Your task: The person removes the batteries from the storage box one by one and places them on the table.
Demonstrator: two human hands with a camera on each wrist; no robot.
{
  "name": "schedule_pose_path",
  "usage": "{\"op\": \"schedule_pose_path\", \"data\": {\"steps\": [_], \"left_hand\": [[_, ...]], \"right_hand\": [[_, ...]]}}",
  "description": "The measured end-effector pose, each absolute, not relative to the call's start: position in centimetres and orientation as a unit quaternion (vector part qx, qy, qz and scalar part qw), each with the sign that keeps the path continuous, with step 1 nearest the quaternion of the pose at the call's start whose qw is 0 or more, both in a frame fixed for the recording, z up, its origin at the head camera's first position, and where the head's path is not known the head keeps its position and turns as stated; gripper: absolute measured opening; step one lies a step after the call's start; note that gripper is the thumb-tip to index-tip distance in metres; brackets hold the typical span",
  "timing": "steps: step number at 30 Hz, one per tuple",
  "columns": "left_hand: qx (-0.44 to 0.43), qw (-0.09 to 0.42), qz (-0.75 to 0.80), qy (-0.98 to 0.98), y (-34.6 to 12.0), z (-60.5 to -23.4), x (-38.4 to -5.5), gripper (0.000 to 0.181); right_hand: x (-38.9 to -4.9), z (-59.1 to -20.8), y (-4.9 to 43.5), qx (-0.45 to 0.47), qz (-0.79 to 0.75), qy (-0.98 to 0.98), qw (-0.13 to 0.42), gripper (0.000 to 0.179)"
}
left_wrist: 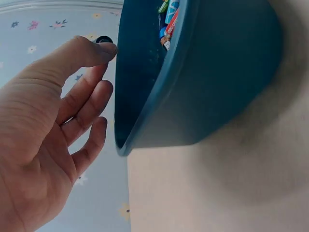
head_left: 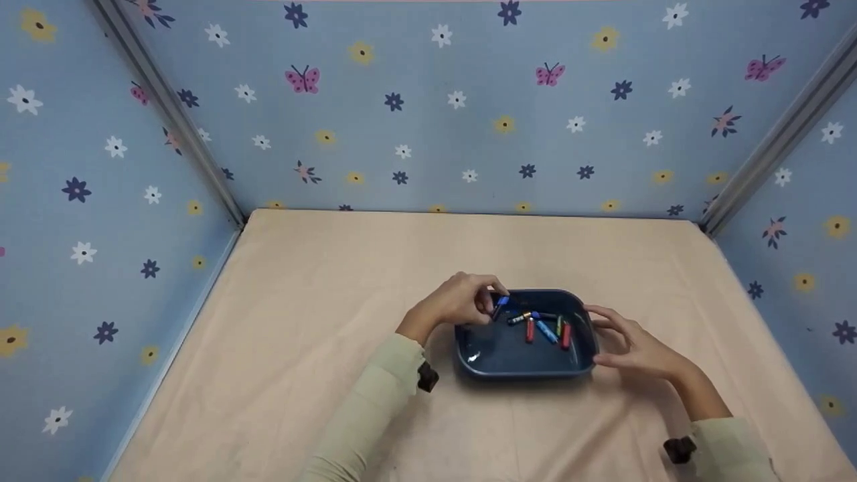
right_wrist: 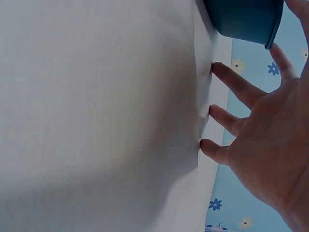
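Note:
A dark blue rectangular bin (head_left: 525,375) sits on the cloth-covered table, holding several small batteries, among them a red one (head_left: 566,336) and a blue one (head_left: 546,332). Over the bin's left end, my left hand (head_left: 460,299) pinches a dark battery with a blue end (head_left: 501,302) between thumb and fingers. In the left wrist view, the round black end of that battery (left_wrist: 103,39) shows above the thumb of my left hand (left_wrist: 53,111). My right hand (head_left: 633,345) spreads its fingers at the bin's right side, index finger and thumb at the rim. Its other fingertips (right_wrist: 215,67) touch the cloth.
Beige cloth (head_left: 321,288) covers the table, with folds near the front. Flower-patterned blue walls (head_left: 428,134) stand behind and on both sides, with grey metal posts (head_left: 167,100) at the back corners.

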State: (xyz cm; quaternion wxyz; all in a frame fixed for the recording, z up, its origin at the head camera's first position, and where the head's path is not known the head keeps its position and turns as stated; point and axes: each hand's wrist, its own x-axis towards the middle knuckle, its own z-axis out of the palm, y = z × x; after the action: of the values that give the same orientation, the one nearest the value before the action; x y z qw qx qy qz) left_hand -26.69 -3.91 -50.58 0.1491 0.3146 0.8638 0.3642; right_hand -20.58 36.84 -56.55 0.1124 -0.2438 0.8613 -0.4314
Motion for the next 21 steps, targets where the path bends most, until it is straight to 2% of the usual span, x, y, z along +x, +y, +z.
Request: {"op": "schedule_pose_path", "data": {"steps": [21], "left_hand": [[0.242, 0.108, 0.400, 0.877, -10.6, -50.7, -26.3, 0.054]], "right_hand": [[-20.3, -56.0, 36.5, -0.235, -0.433, 0.862, 0.118, 0.090]]}}
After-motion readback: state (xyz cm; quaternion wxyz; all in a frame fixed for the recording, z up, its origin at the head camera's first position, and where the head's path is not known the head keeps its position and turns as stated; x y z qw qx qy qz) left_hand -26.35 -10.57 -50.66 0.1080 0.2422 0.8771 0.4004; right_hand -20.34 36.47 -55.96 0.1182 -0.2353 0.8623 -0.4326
